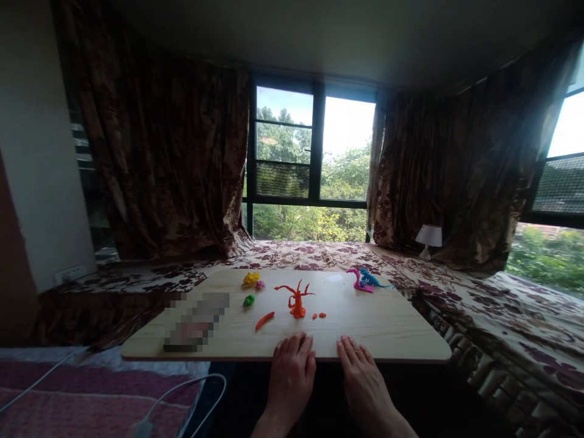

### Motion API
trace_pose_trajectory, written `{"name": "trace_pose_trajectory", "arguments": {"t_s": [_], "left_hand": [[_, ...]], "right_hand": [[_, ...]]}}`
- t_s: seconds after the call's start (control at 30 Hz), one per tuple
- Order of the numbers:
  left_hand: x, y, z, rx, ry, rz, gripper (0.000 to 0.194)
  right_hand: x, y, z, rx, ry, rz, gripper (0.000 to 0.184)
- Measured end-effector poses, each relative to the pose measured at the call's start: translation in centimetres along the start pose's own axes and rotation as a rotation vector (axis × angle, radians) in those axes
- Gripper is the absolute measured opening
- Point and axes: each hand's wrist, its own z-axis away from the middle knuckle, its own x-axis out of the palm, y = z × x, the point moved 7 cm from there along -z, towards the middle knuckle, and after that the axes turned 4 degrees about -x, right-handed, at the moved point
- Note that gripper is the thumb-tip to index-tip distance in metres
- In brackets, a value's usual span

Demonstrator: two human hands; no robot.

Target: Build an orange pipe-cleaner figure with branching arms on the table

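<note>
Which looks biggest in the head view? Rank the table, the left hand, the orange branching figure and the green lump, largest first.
1. Table
2. Left hand
3. Orange branching figure
4. Green lump
The hand is nearer the camera, so this ranks apparent size only.

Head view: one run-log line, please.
left hand: palm down on table; right hand: palm down on table; orange figure: upright, untouched

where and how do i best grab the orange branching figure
Probably pinch the orange branching figure by its trunk, just above the flared base, coming low from the near side. The trunk stands upright and is the thickest graspable part; the thin branches spread outward above and look easy to bend. Small orange bits lie right of the base.
</note>
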Motion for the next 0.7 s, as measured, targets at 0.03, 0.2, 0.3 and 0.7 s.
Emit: {"name": "trace_pose_trajectory", "arguments": {"t_s": [0.03, 0.2, 0.3, 0.7], "left_hand": [[0.0, 0.0, 0.0, 0.005, 0.0, -0.001, 0.033], [0.1, -0.1, -0.1, 0.013, -0.029, -0.001, 0.034], [0.0, -0.1, 0.0, 0.012, -0.032, 0.003, 0.034], [0.3, 0.0, -0.2, 0.001, -0.048, 0.01, 0.034]], "right_hand": [[0.0, -0.2, -0.5, -0.007, -0.003, -0.014, 0.069], [0.2, 1.2, -3.4, 0.04, -0.064, -0.053, 0.07], [0.1, 2.9, -3.1, 0.092, -0.06, -0.04, 0.07], [-0.3, 0.1, -2.0, 0.013, -0.01, -0.058, 0.07]]}}
